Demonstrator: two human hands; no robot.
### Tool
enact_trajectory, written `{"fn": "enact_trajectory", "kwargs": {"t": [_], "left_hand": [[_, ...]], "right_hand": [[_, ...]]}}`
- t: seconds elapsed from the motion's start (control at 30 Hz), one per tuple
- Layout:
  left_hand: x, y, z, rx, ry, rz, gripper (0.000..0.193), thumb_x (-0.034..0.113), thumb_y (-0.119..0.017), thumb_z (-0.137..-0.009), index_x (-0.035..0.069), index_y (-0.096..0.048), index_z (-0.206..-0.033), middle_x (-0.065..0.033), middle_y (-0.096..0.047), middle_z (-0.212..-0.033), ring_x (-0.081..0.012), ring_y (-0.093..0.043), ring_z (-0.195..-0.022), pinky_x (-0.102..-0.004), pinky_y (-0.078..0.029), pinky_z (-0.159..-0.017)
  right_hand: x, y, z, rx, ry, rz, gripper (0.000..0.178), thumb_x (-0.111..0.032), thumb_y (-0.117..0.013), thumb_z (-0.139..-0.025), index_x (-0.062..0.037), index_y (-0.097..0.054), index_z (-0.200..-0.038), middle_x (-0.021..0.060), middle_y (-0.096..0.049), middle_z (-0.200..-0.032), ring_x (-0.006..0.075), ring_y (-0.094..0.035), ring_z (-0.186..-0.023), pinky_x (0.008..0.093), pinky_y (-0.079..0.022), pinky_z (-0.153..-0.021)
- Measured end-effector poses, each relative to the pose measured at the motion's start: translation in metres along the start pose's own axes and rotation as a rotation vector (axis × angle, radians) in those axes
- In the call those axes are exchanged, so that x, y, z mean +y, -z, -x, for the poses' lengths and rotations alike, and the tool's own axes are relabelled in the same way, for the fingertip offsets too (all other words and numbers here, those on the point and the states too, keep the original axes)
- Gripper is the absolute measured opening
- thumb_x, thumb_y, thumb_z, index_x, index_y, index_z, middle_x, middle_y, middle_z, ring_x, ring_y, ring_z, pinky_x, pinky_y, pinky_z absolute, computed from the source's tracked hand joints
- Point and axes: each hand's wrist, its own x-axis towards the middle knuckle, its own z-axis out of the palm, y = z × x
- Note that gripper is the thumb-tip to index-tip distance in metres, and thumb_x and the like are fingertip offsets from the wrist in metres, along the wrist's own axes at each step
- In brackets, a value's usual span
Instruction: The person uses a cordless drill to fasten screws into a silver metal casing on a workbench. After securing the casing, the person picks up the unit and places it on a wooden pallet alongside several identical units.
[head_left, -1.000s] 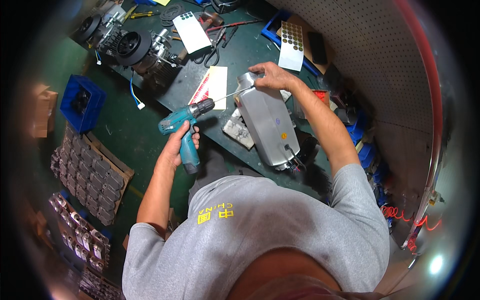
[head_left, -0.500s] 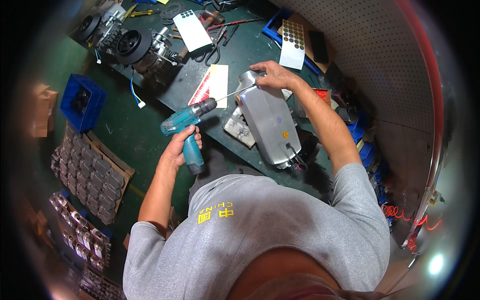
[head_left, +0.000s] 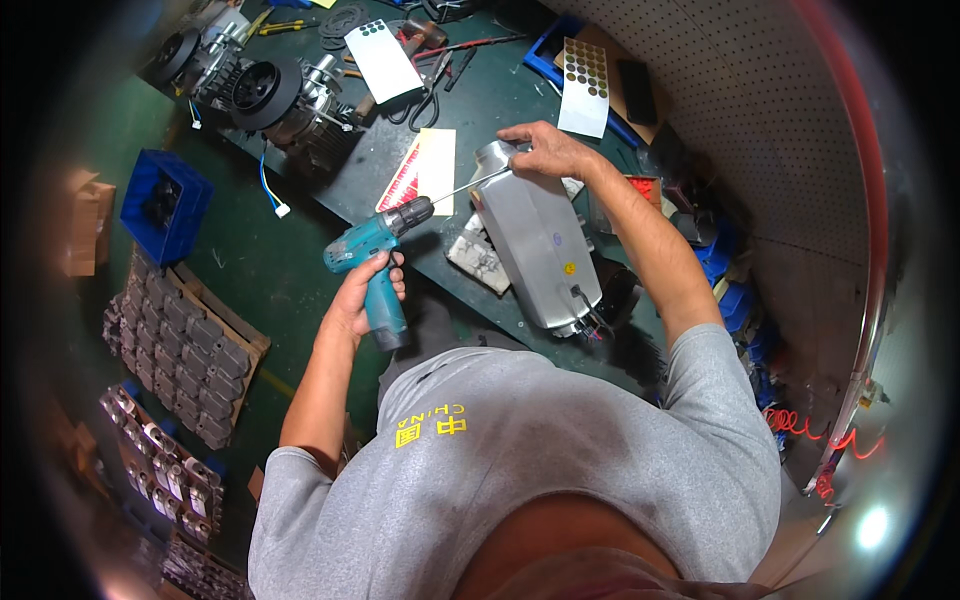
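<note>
My left hand (head_left: 372, 290) is wrapped around the handle of a teal cordless drill (head_left: 362, 246). From its black chuck a long thin bit reaches up and right to the far end of a silver metal housing (head_left: 541, 240). Where the bit's tip meets the housing is hidden by my right hand (head_left: 548, 150), which grips that far end with bent fingers. Dark wires (head_left: 590, 318) come out of the housing's near end. Under its left side sits a pale, scuffed block (head_left: 478, 256). Yellow and red-printed sheets (head_left: 437, 172) lie beyond the bit.
Motor units with black fan wheels (head_left: 266, 92) stand at the bench's left. Sticker sheets (head_left: 586, 88), pliers (head_left: 432, 95) and a hammer (head_left: 424, 36) lie farther back. A perforated panel (head_left: 740, 110) borders the right. On the floor are a blue crate (head_left: 166, 205) and stacked grey parts (head_left: 185, 345).
</note>
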Motion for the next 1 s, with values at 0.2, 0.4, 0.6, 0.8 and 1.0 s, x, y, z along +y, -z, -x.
{"fn": "enact_trajectory", "kwargs": {"t": [0.2, 0.4, 0.6, 0.8, 1.0], "left_hand": [[0.0, 0.001, -0.003, 0.012, -0.01, -0.044, 0.031, 0.03, -0.07, -0.094, 0.005, -0.063, -0.11, -0.0043, -0.064, -0.085, -0.0153, -0.063, -0.072, -0.03, -0.057, -0.07], [-0.001, 0.001, -0.004, 0.031, -0.009, -0.033, 0.032, 0.03, -0.07, -0.094, 0.004, -0.064, -0.112, -0.0066, -0.066, -0.089, -0.0156, -0.065, -0.074, -0.0297, -0.058, -0.069], [0.0, -0.002, -0.004, 0.009, -0.006, 0.004, 0.033, 0.028, -0.071, -0.093, 0.003, -0.063, -0.114, -0.0076, -0.068, -0.091, -0.0168, -0.065, -0.075, -0.0312, -0.058, -0.071], [0.0, -0.001, -0.004, 0.009, -0.023, -0.042, 0.026, 0.025, -0.072, -0.092, 0.006, -0.062, -0.107, -0.0048, -0.065, -0.086, -0.016, -0.064, -0.073, -0.0316, -0.058, -0.07], [-0.003, -0.006, -0.002, 0.035, -0.021, -0.021, 0.021, 0.024, -0.073, -0.09, 0.009, -0.06, -0.097, -0.003, -0.06, -0.081, -0.0145, -0.06, -0.071, -0.0305, -0.055, -0.067]], "right_hand": [[0.006, 0.003, 0.001, -0.029, 0.004, -0.05, 0.07, -0.025, -0.063, -0.077, -0.0002, -0.055, -0.142, 0.0177, -0.063, -0.135, 0.024, -0.062, -0.117, 0.0321, -0.047, -0.104], [0.023, 0.0, -0.009, -0.042, -0.021, -0.159, 0.051, -0.02, -0.06, -0.094, -0.0034, -0.056, -0.142, 0.0134, -0.064, -0.134, 0.0191, -0.063, -0.116, 0.0297, -0.047, -0.103], [0.026, -0.006, -0.025, 0.072, 0.006, -0.124, 0.03, -0.02, -0.072, -0.091, -0.0013, -0.073, -0.114, 0.0094, -0.074, -0.105, 0.0155, -0.067, -0.094, 0.0301, -0.053, -0.088], [0.032, -0.011, -0.04, 0.165, -0.009, -0.157, 0.018, -0.016, -0.078, -0.083, -0.0015, -0.077, -0.093, 0.009, -0.076, -0.09, 0.0156, -0.07, -0.08, 0.0316, -0.055, -0.076], [0.03, -0.015, -0.04, 0.204, -0.015, -0.184, 0.017, -0.015, -0.079, -0.082, -0.0016, -0.076, -0.091, 0.0087, -0.076, -0.088, 0.0151, -0.07, -0.079, 0.0315, -0.055, -0.075]]}}
